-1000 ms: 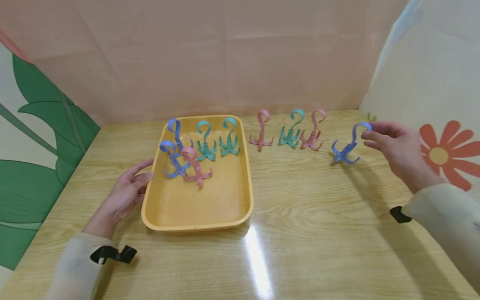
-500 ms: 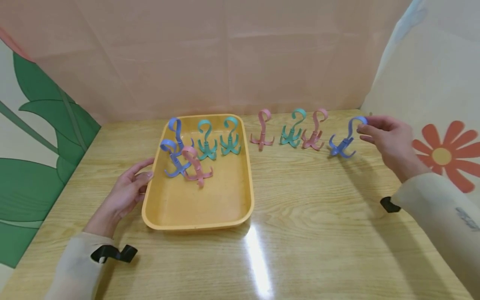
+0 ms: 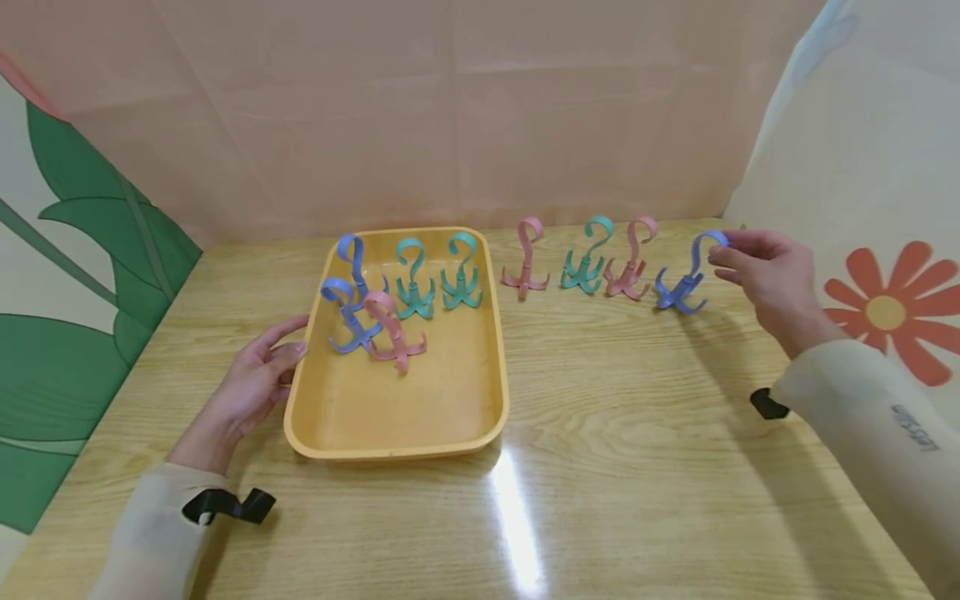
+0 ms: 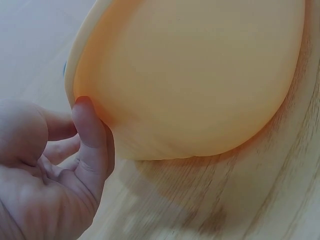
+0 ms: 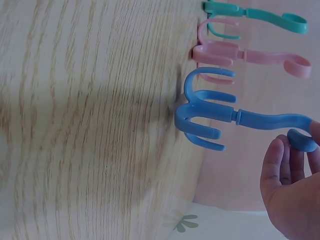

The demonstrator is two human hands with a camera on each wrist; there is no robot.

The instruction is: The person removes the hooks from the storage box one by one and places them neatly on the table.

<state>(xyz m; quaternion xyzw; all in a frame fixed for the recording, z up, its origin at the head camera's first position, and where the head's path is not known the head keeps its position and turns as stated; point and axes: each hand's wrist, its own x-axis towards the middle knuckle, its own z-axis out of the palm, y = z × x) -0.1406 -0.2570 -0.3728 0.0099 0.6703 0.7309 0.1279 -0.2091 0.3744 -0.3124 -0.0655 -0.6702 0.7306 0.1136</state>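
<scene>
In the head view, my right hand (image 3: 776, 279) pinches the curled top of a blue four-pronged hanging hook (image 3: 681, 293). The hook's prongs point down, at or just above the table; I cannot tell whether they touch. Left of it stand a pink hook (image 3: 626, 279), a green hook (image 3: 583, 271) and another pink hook (image 3: 525, 282), upright in a row. My left hand (image 3: 251, 379) holds the left rim of a yellow tray (image 3: 397, 454), with fingers against its outer wall in the left wrist view. Inside the tray are blue hooks (image 3: 355, 329), green hooks (image 3: 415, 302) and a pink hook (image 3: 397, 346).
A wood-grain table (image 3: 615, 483) bears everything. Behind it hangs a pinkish backdrop (image 3: 450, 108), and a flower-printed sheet (image 3: 840, 175) borders the right. The hooks in the row stand near the backdrop, right of the tray.
My right hand has moved left and slightly away from me with the blue hook, bringing it nearer the pink hook at the row's right end. My left hand and the tray stay put.
</scene>
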